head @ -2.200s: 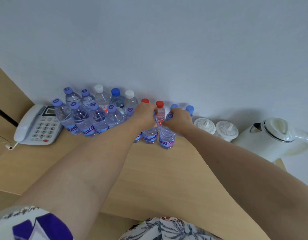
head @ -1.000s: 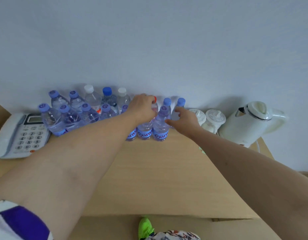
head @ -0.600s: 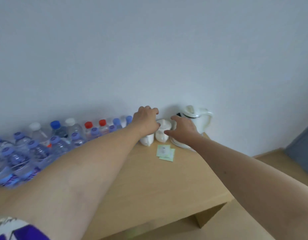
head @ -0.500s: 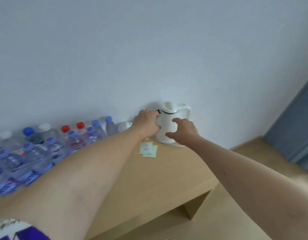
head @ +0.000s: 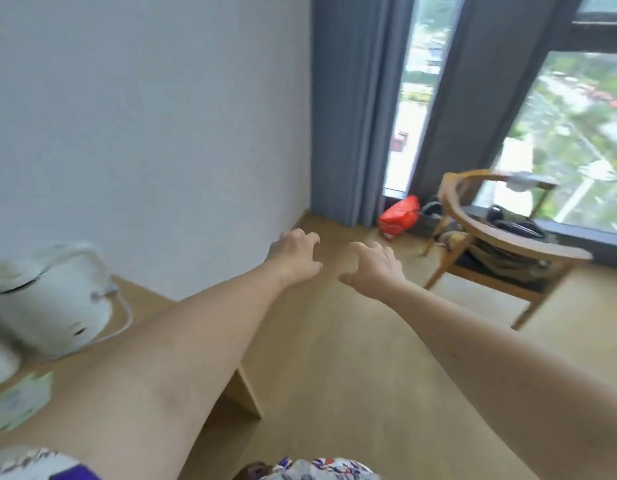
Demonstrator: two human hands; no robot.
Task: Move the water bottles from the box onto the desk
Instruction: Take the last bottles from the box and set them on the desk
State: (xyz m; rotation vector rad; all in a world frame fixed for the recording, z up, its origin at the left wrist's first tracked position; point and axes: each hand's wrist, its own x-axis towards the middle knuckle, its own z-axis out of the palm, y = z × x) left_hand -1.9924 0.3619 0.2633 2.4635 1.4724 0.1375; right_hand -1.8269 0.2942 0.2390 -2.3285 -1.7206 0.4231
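At the far left we see a white electric kettle (head: 47, 303) standing on the wooden desk (head: 140, 299), blurred, with its white cord (head: 121, 318) curving along the desktop beside it. In front of the kettle, near the left edge, pale green paper sachets (head: 21, 401) lie flat on the desk surface. We cannot locate the water bottles or the box; neither appears in this view. Our left hand (head: 295, 256) is extended over the wood floor (head: 352, 375) past the end of the desk, palm down, fingers spread and loosely curled, holding nothing. Just to its right, apart from it, our right hand (head: 374, 270) is held out in the same way, fingers parted and bent, thumb pointing toward the left hand, also empty. A plain white wall (head: 161, 116) stands behind the desk and meets a grey curtain (head: 355, 109) at the corner. Further right, a red bag (head: 400, 216) rests on the floor at the base of the window (head: 573, 143). At the far right a wooden chair (head: 501, 244) with a curved back stands on the floor, with dark items piled on its seat.
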